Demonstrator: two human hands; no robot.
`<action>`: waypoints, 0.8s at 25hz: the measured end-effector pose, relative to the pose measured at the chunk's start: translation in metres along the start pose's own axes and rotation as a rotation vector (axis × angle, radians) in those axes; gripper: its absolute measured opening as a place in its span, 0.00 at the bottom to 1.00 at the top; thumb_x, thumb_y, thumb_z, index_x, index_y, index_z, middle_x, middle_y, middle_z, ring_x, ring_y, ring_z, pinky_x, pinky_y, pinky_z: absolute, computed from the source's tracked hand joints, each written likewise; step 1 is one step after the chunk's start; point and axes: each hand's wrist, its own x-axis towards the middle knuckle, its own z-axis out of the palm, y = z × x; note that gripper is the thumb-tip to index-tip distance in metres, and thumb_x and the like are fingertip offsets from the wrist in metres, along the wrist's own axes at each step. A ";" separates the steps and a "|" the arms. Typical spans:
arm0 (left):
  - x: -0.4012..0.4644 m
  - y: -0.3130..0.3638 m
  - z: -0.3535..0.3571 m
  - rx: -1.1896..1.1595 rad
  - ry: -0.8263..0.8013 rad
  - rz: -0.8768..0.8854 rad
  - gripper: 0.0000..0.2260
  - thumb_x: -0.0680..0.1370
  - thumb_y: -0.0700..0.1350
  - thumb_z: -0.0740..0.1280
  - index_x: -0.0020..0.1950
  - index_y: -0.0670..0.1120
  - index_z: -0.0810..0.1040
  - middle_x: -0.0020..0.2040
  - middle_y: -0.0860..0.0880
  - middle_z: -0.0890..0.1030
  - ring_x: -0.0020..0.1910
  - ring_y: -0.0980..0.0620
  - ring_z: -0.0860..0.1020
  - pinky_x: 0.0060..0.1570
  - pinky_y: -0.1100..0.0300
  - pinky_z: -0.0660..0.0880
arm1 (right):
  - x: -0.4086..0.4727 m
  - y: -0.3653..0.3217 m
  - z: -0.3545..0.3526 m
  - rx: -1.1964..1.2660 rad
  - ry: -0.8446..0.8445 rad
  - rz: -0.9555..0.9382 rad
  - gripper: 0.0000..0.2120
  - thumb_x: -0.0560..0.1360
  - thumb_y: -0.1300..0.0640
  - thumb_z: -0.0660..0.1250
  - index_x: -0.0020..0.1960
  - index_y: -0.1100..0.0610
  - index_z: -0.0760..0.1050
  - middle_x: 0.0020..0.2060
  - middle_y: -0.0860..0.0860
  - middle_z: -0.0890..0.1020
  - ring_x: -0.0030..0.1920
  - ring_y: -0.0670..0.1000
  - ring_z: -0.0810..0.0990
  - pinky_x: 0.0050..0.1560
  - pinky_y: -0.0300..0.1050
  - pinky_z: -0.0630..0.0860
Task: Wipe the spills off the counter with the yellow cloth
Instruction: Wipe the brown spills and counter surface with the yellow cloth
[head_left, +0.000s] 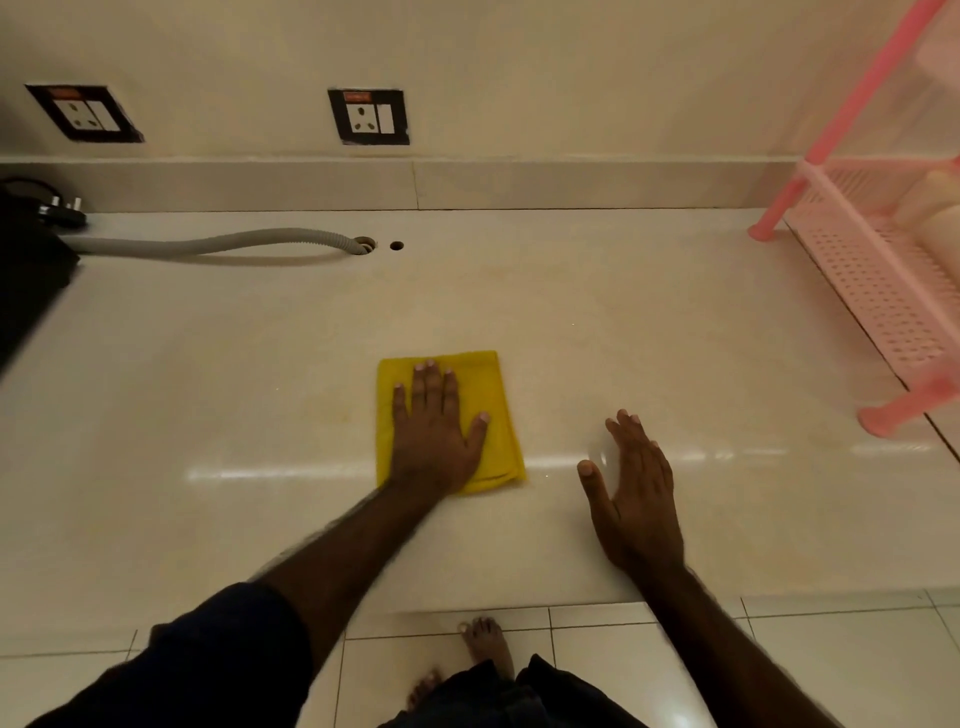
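- The folded, square yellow cloth (448, 418) lies flat on the glossy cream stone desk (675, 332), near the middle and toward the near edge.
- The left hand (435, 431) lies palm down on top of the cloth with its fingers spread and straight, gripping nothing; cloth shows on the left, right and far sides of the hand, and the wrist crosses the cloth's near edge.
- The right hand (634, 493) is open too, fingers extended and thumb out, to the right of the cloth and apart from it; whether it touches the desk cannot be told.
- Faint yellowish staining marks the desk far of the cloth and to its left.
- A grey ribbed hose (208, 244) runs along the far left of the desk into a hole.
- A pink plastic perforated rack (872, 270) stands at the far right.
- Two black-framed wall sockets (370, 117) sit on the wall beyond.
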 end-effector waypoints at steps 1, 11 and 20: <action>-0.009 0.003 0.002 -0.001 0.000 0.041 0.36 0.82 0.64 0.51 0.82 0.40 0.59 0.83 0.37 0.59 0.83 0.38 0.55 0.80 0.35 0.53 | 0.000 0.000 0.000 0.011 0.006 0.001 0.41 0.81 0.25 0.45 0.83 0.50 0.59 0.85 0.50 0.61 0.85 0.49 0.56 0.86 0.58 0.53; -0.090 -0.099 -0.016 0.017 0.054 0.105 0.35 0.82 0.67 0.53 0.84 0.50 0.52 0.85 0.47 0.54 0.85 0.48 0.50 0.82 0.41 0.53 | 0.001 -0.001 0.002 0.005 -0.012 0.014 0.42 0.80 0.24 0.46 0.84 0.49 0.56 0.84 0.52 0.63 0.84 0.53 0.60 0.85 0.58 0.55; 0.009 -0.169 -0.039 0.023 0.029 -0.296 0.42 0.75 0.69 0.43 0.83 0.44 0.57 0.84 0.42 0.57 0.84 0.41 0.54 0.81 0.36 0.49 | 0.002 -0.003 0.003 -0.106 -0.048 -0.034 0.40 0.80 0.24 0.46 0.83 0.47 0.57 0.85 0.50 0.61 0.85 0.51 0.56 0.85 0.61 0.54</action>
